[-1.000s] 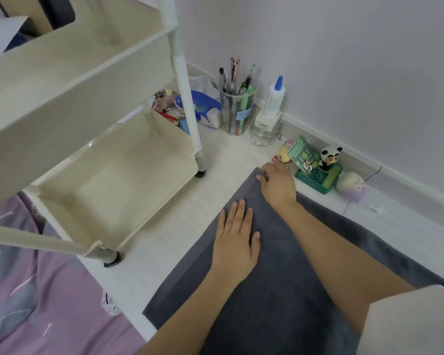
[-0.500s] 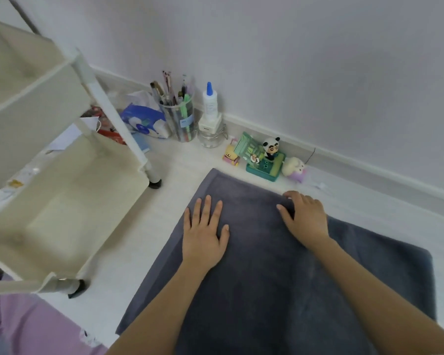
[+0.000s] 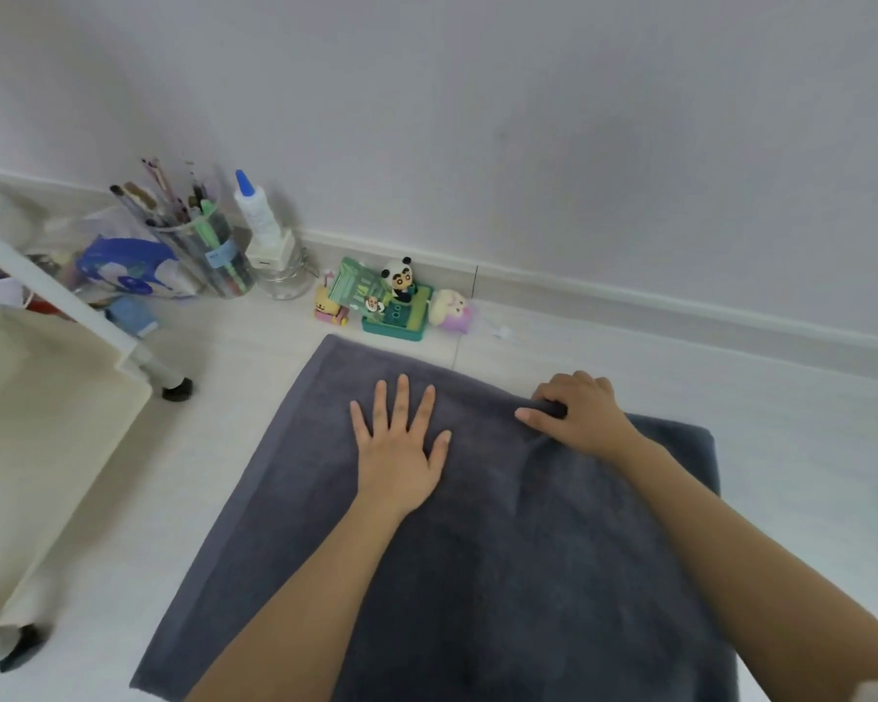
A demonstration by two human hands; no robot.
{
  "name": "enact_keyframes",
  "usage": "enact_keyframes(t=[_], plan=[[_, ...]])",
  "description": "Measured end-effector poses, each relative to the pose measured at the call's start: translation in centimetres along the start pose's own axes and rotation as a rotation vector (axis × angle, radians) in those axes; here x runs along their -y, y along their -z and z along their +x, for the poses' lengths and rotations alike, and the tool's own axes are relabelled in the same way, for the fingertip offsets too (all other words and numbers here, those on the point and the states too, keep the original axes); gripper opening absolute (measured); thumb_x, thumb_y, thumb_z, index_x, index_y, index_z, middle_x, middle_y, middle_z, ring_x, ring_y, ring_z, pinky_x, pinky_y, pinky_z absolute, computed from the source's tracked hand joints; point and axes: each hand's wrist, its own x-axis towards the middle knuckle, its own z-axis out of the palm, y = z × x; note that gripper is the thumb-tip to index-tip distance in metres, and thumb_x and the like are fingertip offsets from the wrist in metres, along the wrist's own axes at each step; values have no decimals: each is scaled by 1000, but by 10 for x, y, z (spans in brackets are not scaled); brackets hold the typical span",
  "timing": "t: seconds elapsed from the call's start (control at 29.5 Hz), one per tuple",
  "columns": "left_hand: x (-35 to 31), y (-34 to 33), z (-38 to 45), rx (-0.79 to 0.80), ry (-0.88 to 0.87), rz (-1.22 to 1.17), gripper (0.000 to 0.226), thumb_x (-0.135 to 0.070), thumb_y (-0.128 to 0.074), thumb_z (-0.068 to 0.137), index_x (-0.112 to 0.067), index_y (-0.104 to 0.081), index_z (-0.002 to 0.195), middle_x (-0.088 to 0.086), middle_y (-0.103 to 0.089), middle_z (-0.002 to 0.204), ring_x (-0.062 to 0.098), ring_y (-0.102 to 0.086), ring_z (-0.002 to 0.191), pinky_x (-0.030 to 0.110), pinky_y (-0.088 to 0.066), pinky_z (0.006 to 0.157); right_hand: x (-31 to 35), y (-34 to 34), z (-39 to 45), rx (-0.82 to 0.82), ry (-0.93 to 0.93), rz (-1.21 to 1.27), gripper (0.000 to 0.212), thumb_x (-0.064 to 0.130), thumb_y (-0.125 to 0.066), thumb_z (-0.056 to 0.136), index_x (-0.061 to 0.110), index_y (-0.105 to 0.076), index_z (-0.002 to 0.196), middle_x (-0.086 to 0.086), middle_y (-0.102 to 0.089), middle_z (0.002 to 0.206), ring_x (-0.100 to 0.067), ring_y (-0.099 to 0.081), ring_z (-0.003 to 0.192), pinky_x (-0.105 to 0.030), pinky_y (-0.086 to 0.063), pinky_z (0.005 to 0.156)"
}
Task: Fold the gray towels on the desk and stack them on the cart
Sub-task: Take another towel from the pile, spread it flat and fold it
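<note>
Your gray towel [image 3: 477,549] lies spread on the white desk [image 3: 183,499], the cream cart [image 3: 47,448] just left; your left hand [image 3: 399,443] presses flat, your right hand [image 3: 579,415] grips its far edge, toys [image 3: 396,301] beyond

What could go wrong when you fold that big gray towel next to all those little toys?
1. The right hand grips the far edge of the gray towel, close to the panda toy and the plush toy. A quick lift might knock them over.
2. The left hand lies flat on the towel. If it presses unevenly, the fold may come out crooked.
3. The cart stands close on the left, so a swinging corner might snag its leg.
</note>
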Motion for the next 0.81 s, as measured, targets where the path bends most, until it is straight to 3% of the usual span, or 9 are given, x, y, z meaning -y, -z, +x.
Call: enact_keyframes(t=[0.14,0.34,0.44,0.54,0.68,0.81], plan=[[-30,8,4,-12,43,-73,64,-45,-12,98,-11,-2,152,13,10,159,26,13,146,48,11,117,-30,8,-19,115,-82,-77,47,68,-36,87,28,-44,65,9,-53,68,-14,-49,72,-33,-30,79],[-40,-6,-2,-42,23,12,74,-58,14,81,-31,8,150,9,9,159,30,11,146,52,15,112,-72,20,-67,277,-327,16,53,77,-33,82,31,-58,71,11,-60,74,-15,-58,77,-31,-44,72],[-39,-6,-1,-56,38,32,65,-57,3,91,-31,7,150,9,8,160,30,10,146,53,11,114,-93,28,-87,374,-414,-14,71,82,-26,78,25,-67,83,6,-66,87,-16,-62,84,-31,-45,76],[-41,-7,-1,-61,35,37,61,-55,-8,96,-32,6,150,8,7,160,29,9,146,54,8,115,-111,40,-100,467,-480,-66,76,87,-22,72,24,-63,78,5,-63,86,-16,-60,84,-30,-42,75],[-43,-7,1,-49,30,48,65,-57,1,90,-33,8,150,6,9,160,28,11,146,52,12,114,-110,49,-105,364,-439,-245,78,87,-18,73,21,-59,66,7,-60,72,-11,-57,69,-26,-40,63],[-45,-6,0,-37,27,65,61,-55,-9,96,-33,10,150,5,11,159,27,13,146,53,10,115,-100,58,-99,283,-493,-320,77,84,-18,78,18,-56,66,4,-60,70,-15,-58,69,-25,-40,62]])
